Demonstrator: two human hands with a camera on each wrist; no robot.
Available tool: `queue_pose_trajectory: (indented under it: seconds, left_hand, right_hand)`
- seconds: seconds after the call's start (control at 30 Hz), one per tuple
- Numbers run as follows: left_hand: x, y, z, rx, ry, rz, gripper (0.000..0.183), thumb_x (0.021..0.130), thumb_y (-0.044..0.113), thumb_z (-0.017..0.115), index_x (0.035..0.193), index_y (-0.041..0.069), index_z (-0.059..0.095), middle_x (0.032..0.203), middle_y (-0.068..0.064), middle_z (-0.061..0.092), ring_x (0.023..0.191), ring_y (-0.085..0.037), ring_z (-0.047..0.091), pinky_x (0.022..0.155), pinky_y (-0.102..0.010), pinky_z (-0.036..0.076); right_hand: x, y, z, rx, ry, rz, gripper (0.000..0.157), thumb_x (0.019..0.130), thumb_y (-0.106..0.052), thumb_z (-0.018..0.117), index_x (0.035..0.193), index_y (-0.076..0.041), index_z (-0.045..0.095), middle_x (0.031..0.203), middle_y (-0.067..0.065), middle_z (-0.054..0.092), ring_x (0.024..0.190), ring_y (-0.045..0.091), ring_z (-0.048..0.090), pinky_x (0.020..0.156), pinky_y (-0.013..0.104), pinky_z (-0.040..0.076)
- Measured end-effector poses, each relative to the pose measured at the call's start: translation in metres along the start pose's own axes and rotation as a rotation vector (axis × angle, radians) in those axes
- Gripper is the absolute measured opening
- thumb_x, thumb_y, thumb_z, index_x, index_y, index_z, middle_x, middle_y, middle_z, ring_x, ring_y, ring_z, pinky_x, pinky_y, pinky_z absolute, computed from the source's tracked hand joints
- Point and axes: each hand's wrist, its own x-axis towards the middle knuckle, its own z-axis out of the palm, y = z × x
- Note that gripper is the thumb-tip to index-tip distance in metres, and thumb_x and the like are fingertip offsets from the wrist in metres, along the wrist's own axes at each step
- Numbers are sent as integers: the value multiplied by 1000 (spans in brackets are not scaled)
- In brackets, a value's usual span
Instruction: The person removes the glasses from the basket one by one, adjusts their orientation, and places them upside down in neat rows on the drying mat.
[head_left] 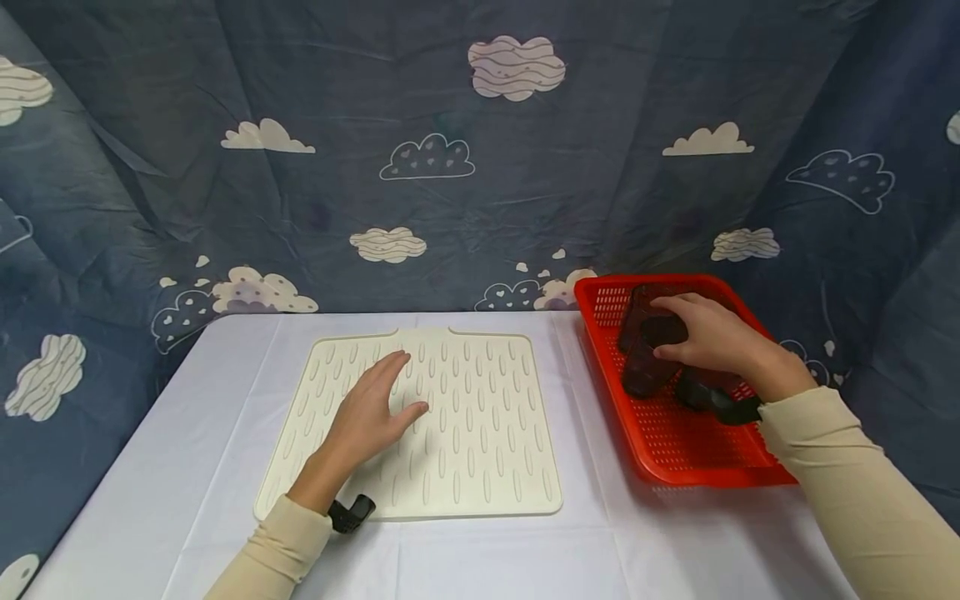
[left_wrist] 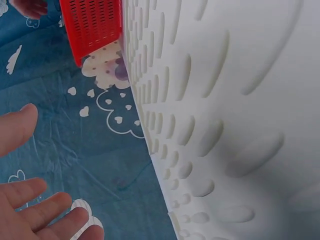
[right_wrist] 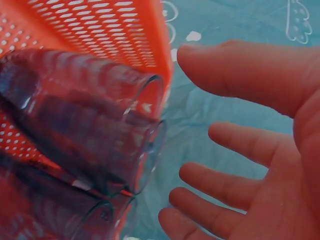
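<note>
In the head view, my left hand (head_left: 367,417) hovers over a cream-white draining mat (head_left: 480,400) with raised oval ribs, its thumb spread from the fingers and nothing held. The left wrist view has those same bare fingers (left_wrist: 42,212) beside the mat. Over a red perforated basket (head_left: 637,446) on the right is my right hand (head_left: 708,333), thumb and fingers apart. Dark see-through drinking glasses (head_left: 647,367) lie on their sides in the basket below it. From the right wrist, a gap shows between the spread fingers (right_wrist: 225,187) and the rim of the nearest glass (right_wrist: 95,110).
White cloth (head_left: 202,467) covers the table under the mat and basket. A dark blue curtain (head_left: 337,192) with cloud prints hangs behind and at both sides. Each wrist wears a small black camera (head_left: 352,513).
</note>
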Motion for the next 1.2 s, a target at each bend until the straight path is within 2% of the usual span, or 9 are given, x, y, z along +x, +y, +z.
queue_pose_trajectory:
  seconds: [0.23,0.4,0.67,1.07,1.2]
  left_hand:
    - [-4,-4,4,-88,-22,-50,76,85,33,78,147,3,45,151,-19,48,139,-38,46,112,-56,42]
    - [-4,-6,8,-84,-38,-60,77,84,33,79,146,3,45,151,-18,47,140,-38,46,113,-55,41]
    - [-7,-9,9,-79,-26,-75,76,84,31,79,146,3,46,151,-18,47,139,-38,46,113,-55,41]
    - [-10,-12,11,-91,-34,-88,75,85,30,78,147,4,45,151,-19,47,140,-40,45,112,-57,41]
    - [-9,-12,11,-138,-51,-105,75,85,32,77,147,5,44,151,-18,47,139,-39,46,112,-56,42]
  right_hand:
    - [5,9,9,25,-27,21,83,80,-27,80,145,5,40,138,36,47,123,51,48,102,69,42]
    - [9,11,15,19,-44,44,88,78,-27,82,146,6,36,132,37,53,116,50,54,98,68,46]
    - [16,10,26,-57,-33,82,84,76,-24,83,141,9,42,122,41,53,107,52,57,92,67,48]
    - [16,5,29,-84,-21,57,80,72,-26,85,139,-3,51,117,37,52,101,46,54,88,66,51]
    - [15,3,29,-62,-30,63,77,70,-25,87,136,-5,54,116,36,50,97,45,56,86,65,52]
